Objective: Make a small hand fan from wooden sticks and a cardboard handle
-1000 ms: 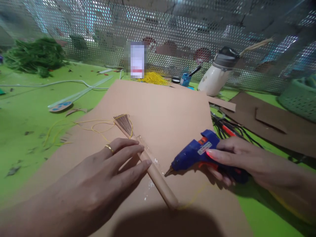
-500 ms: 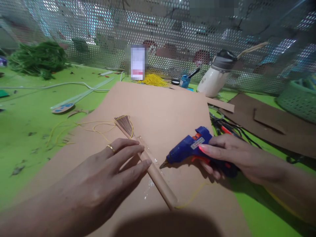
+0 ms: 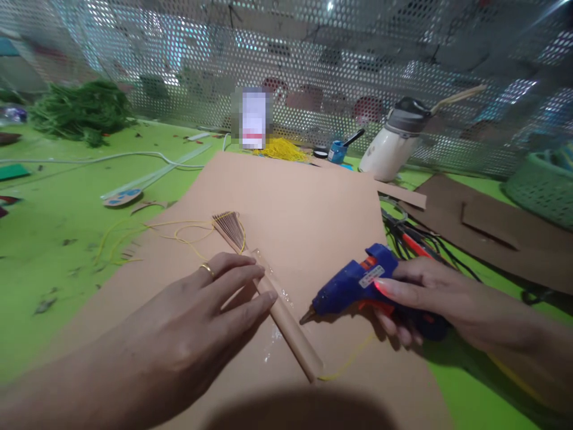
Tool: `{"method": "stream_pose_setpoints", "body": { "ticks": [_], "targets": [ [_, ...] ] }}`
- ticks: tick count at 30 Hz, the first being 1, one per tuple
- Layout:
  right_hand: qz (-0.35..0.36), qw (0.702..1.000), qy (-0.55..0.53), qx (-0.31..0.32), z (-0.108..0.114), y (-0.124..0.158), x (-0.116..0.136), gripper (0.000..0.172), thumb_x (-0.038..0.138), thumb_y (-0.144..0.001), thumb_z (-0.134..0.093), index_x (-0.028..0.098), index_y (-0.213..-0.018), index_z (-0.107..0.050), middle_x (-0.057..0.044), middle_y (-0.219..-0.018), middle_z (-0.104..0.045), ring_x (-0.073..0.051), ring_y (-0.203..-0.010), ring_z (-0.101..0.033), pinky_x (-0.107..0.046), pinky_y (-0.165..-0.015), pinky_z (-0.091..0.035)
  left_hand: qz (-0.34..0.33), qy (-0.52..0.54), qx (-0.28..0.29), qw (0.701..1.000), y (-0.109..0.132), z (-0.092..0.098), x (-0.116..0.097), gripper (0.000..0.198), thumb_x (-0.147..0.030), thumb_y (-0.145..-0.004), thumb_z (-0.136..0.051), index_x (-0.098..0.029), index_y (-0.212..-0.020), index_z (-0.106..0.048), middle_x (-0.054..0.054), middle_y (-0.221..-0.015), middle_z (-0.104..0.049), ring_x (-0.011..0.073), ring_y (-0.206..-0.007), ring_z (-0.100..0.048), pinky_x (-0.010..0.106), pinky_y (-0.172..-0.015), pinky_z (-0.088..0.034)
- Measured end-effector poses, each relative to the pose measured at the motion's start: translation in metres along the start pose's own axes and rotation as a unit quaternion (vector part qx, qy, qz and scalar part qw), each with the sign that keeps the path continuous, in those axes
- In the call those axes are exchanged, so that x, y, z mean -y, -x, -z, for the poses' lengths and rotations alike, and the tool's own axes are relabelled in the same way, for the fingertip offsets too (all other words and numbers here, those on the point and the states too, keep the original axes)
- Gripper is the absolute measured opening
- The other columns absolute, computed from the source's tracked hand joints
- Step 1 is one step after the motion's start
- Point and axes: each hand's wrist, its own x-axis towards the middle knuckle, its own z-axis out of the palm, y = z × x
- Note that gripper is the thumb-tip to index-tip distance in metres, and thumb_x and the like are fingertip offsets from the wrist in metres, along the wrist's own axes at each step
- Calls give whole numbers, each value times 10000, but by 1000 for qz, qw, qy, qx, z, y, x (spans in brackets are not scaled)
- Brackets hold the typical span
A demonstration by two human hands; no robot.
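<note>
My left hand (image 3: pixel 210 316) rests its fingertips on a rolled brown paper tube (image 3: pixel 293 334), which lies slanted on a large brown sheet (image 3: pixel 304 209). From the tube's far end sticks a fan of thin brown strips (image 3: pixel 229 228), with yellow thread (image 3: pixel 185 230) looped round it. My right hand (image 3: pixel 416 292) is wrapped round a blue hot glue gun (image 3: pixel 347 289). Its metal nozzle is close to the tube's right side, not touching it. Shiny glue strands show along the tube's edge and on the sheet. The left fingers' grip on the tube is loose.
At the back stand a lit phone (image 3: pixel 253 119), a blue paint jar (image 3: pixel 337 151) and a white bottle (image 3: pixel 389 140). Cables (image 3: pixel 405 239) and dark cardboard (image 3: pixel 483 239) lie to the right, near a green basket (image 3: pixel 541 185). Green fibres (image 3: pixel 80 110) are heaped at the back left.
My right hand has moved the glue gun slightly right and nearer to me, so the nozzle has shifted down along the tube. My left hand keeps its place on the tube. The view has shifted slightly.
</note>
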Motion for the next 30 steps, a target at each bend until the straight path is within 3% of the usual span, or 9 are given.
{"method": "stream_pose_setpoints", "body": {
  "ticks": [10,15,26,30],
  "targets": [
    [36,999,-26,19,-6,-29,15,414,486,-920,-641,82,-839,-682,-101,-788,-723,-99,-600,-645,-165,-513,-479,-19,10,-4,1000,-6,7,-3,376,51,-856,-451,-69,-1172,-617,178,-1098,-624,275,-1152,-509,436,-947,-489],
    [38,999,-34,10,-8,-36,17,428,494,-913,-649,73,-850,-695,-102,-762,-722,-95,-581,-628,-171,-519,-482,-16,-1,-1,1000,-2,5,-2,376,35,-852,-470,-77,-1179,-619,186,-1118,-614,315,-1160,-501,448,-883,-520],
    [-1,999,39,-10,1,-1,-2,469,563,-908,-611,119,-772,-681,-63,-682,-679,-99,-559,-570,-188,-522,-430,-21,20,8,1000,1,4,0,446,47,-832,-467,-60,-1243,-600,182,-1121,-615,314,-1195,-481,483,-975,-487],
    [15,998,55,-27,-3,-6,2,479,584,-910,-595,131,-775,-671,-61,-694,-676,-113,-587,-575,-209,-550,-433,-12,17,12,1000,4,1,1,445,43,-841,-466,-74,-1247,-605,184,-1159,-601,326,-1228,-458,478,-961,-496]
  ]
}}
